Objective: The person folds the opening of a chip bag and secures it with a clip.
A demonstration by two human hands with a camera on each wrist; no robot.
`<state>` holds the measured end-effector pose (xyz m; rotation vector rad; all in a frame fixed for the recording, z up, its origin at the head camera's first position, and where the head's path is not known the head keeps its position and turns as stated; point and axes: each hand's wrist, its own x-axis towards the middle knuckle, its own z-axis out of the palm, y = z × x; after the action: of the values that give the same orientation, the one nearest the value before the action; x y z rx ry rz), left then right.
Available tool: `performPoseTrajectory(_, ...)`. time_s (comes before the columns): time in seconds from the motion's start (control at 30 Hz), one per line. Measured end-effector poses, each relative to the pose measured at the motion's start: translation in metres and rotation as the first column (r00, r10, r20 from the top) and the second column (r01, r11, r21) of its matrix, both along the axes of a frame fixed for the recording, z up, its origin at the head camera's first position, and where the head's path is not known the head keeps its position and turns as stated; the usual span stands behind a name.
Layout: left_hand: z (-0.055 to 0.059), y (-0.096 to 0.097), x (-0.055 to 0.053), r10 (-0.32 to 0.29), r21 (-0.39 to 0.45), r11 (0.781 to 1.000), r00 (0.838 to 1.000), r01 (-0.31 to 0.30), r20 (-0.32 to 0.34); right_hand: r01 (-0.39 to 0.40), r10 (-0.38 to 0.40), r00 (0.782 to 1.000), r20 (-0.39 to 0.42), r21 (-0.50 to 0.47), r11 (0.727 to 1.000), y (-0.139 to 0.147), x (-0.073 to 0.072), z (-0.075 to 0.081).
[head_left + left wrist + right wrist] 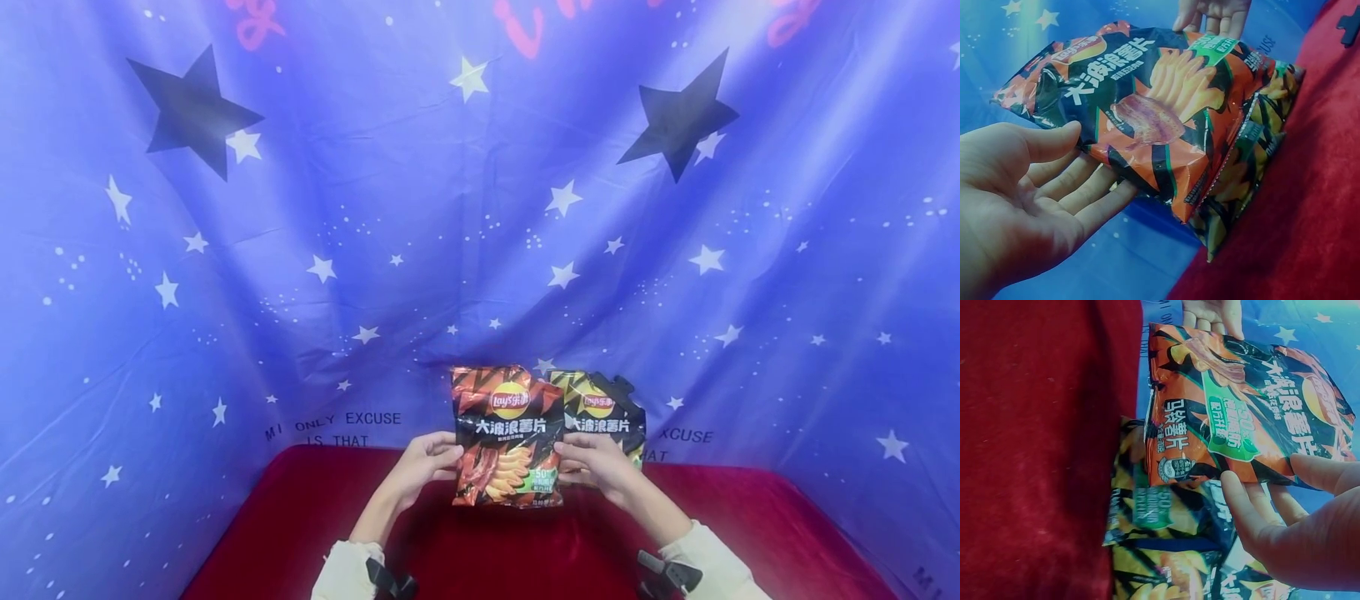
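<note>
Both hands hold an orange-and-black bag of potato chips (510, 450) upright by its sides, its printed front toward me. My left hand (420, 471) grips the left edge, thumb on the front and fingers behind, as the left wrist view shows. At the right edge my right hand (600, 462) pinches the bag in the same way, fingers mostly behind it. Another orange edge shows behind the bag's upper left. Behind and to the right stands a yellow-and-black chip bag (600, 408), partly hidden. The right wrist view shows two yellow bags, including a lower one (1166, 575).
A dark red cloth (487, 554) covers the table. Blue star-printed fabric (420, 208) hangs behind it and along both sides. A black clip-like piece (621, 388) shows at the top of the yellow bag. Dark straps (667, 571) cross the sleeves at the wrists.
</note>
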<state>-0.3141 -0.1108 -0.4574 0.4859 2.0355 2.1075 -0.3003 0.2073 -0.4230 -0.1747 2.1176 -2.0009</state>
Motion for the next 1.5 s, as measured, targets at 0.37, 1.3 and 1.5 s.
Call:
performPoseTrajectory(0.37, -0.016, -0.003, 0.001, -0.033, -0.068, 0.997, 0.999, 0.035, 0.024, -0.052, 0.052, 0.999, 0.006, 0.034, 0.998, 0.004, 0.004, -0.024)
performPoseTrajectory(1.3, -0.028, -0.007, 0.000, -0.011, -0.198, 0.980, 0.999, 0.021, 0.050, -0.020, 0.021, 1.000, -0.003, 0.105, 0.994, -0.003, 0.003, -0.034)
performPoseTrajectory(1.5, -0.029, -0.008, 0.005, -0.022, -0.216, 0.976, 0.998, 0.032, 0.052, 0.071, -0.071, 0.997, -0.016, 0.052, 0.996, -0.008, 0.003, -0.026)
